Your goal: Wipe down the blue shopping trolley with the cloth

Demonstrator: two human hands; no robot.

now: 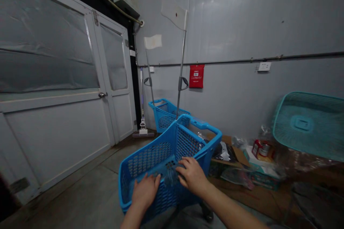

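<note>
A blue plastic basket cart [150, 157] stands tilted in front of me on the concrete floor, its handle [204, 126] at the far end. My left hand [145, 190] lies on the near wall of the basket with fingers stretched flat. My right hand [191, 174] rests beside it, fingers curled over a dark grey part [170, 176] on the basket's near side. What that part is I cannot make out. A grey pole with a white flag [174, 10] rises from behind the basket.
A second blue basket [164, 114] with a flag pole stands further back by the wall. A squeegee mop [142, 130] leans near the white double doors [53, 114]. Cardboard, bags and a tin [262, 149] lie at right, under a teal mesh panel [309, 125].
</note>
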